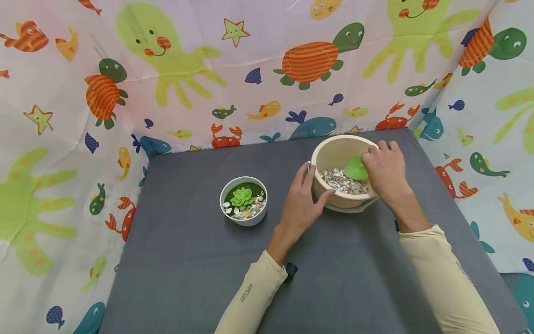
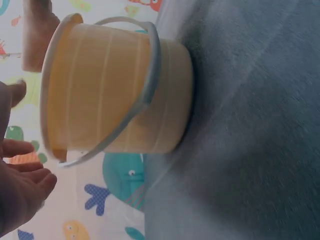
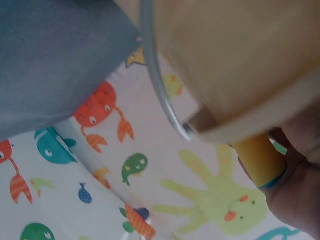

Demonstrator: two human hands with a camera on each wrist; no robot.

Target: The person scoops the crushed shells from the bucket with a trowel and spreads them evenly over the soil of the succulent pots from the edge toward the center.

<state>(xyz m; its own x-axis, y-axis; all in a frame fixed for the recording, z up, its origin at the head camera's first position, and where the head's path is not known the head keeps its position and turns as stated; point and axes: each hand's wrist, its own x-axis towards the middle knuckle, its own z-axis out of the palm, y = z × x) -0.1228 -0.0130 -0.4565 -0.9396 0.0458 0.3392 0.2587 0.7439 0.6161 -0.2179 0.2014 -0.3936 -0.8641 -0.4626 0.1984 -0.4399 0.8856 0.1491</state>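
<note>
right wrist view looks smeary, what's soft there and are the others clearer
Right wrist: the bucket and its rim look blurred; left wrist: bucket outline clearer, soft dark shadow on the grey tabletop; head: crisper, printed cloth distinct.

We are holding 2 arms out in front. Our left forearm (image 1: 255, 294) is slanting forward and to the right; our right forearm (image 1: 448, 280) is slanting forward and to the left. Our left hand (image 1: 300, 200) is extending slightly bent fingers (image 1: 301, 175), its thumb (image 1: 323, 199) standing well apart. Our right hand (image 1: 385, 167) is gripping, its fingers curling in and its back facing up.
</note>
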